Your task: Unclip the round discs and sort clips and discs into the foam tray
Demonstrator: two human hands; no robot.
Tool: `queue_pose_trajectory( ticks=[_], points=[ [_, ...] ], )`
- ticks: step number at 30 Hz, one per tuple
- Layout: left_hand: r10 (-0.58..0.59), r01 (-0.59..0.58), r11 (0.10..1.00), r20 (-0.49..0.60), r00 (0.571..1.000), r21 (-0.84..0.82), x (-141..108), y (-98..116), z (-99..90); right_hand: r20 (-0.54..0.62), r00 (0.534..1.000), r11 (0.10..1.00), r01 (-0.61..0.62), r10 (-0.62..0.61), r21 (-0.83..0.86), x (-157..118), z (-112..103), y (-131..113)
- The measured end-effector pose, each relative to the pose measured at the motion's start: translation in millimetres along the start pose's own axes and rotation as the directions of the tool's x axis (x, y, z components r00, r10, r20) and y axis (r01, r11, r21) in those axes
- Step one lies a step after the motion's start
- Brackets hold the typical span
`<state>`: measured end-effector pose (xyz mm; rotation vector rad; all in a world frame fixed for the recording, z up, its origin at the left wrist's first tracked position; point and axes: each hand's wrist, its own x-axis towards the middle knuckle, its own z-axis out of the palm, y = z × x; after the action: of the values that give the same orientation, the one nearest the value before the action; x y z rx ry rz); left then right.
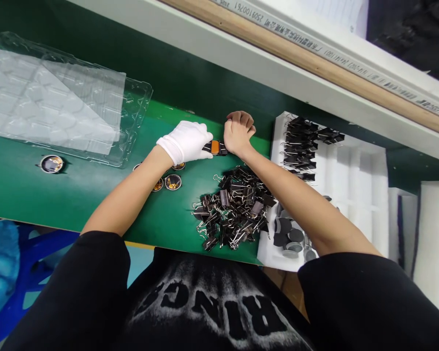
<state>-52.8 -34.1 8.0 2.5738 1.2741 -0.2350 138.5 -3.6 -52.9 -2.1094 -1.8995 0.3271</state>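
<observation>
A small orange-faced piece (215, 147) lies on the green bench between my hands, with black clip-like parts at both its ends. My left hand (186, 142), in a white glove, is closed around the left end, fingertips and thumb pointing right. Bare and curled, my right hand (239, 132) is at the right end, on a black binder clip (223, 148) that its palm partly covers. Just below my hands is a heap of black binder clips (234, 207) with silver wire handles. Several round metal-rimmed parts (173, 182) sit beside my left forearm, which hides some.
A clear plastic tray (137, 105) with white sheets stands at the left, near another round part (51, 164). On the right, a white foam tray (369, 195) holds rows of binder clips (300, 144) and grey discs (292, 236). A shelf edge (278, 63) runs along the back.
</observation>
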Motion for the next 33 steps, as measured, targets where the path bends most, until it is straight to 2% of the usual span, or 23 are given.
queue_pose_trajectory(
  ticks=[8,15,17,19,20,22,24,26,28,29,31,33],
  points=[
    [-0.003,0.003,1.0,-0.007,1.0,-0.014,3.6,-4.0,4.3,-0.01,1.0,0.999,-0.015,0.014,-0.031,2.1,0.9,-0.7],
    [0.065,-0.062,0.997,-0.049,0.997,0.049,5.5,-7.1,7.5,0.007,0.999,0.999,-0.035,0.035,0.017,-1.6,-2.2,-10.3],
    [0.074,-0.07,0.996,-0.061,0.995,0.056,3.4,-9.3,4.4,0.012,0.999,0.995,-0.053,0.052,0.083,1.3,-10.5,-16.1],
    [0.079,-0.078,0.997,-0.072,0.994,0.003,-1.7,-12.3,-3.5,0.054,0.994,0.961,-0.102,0.092,0.256,7.2,-27.9,-18.0],
    [0.075,-0.079,0.995,-0.073,0.995,-0.055,-5.5,-13.7,-9.1,0.112,0.99,0.921,-0.121,0.085,0.37,9.9,-40.2,-16.3],
    [0.064,-0.077,0.973,-0.068,0.996,-0.218,-14.7,-15.2,-22.0,0.27,0.962,0.812,-0.134,-0.03,0.568,10.1,-69.6,-6.8],
    [0.08,-0.093,0.916,-0.05,0.996,-0.391,-24.1,-13.5,-33.9,0.391,0.89,0.726,-0.106,-0.235,0.679,-0.5,-99.3,9.0],
    [0.113,-0.103,0.837,-0.015,0.993,-0.537,-30.7,-7.7,-41.2,0.413,0.814,0.671,-0.039,-0.408,0.74,-22.1,-122.5,25.4],
    [0.161,-0.085,0.739,0.052,0.986,-0.669,-32.6,2.6,-42.3,0.362,0.776,0.626,0.054,-0.516,0.778,-50.2,-136.2,36.4],
    [0.191,-0.074,0.687,0.081,0.978,-0.723,-32.0,9.2,-41.0,0.331,0.773,0.616,0.097,-0.542,0.782,-64.7,-140.1,39.0],
    [0.247,-0.064,0.606,0.111,0.963,-0.793,-29.6,24.9,-36.3,0.274,0.795,0.633,0.171,-0.541,0.755,-91.4,-144.9,39.8],
    [0.275,-0.064,0.584,0.123,0.954,-0.809,-29.1,41.5,-32.2,0.197,0.825,0.667,0.262,-0.53,0.698,-112.3,-150.2,40.0]
  ],
)
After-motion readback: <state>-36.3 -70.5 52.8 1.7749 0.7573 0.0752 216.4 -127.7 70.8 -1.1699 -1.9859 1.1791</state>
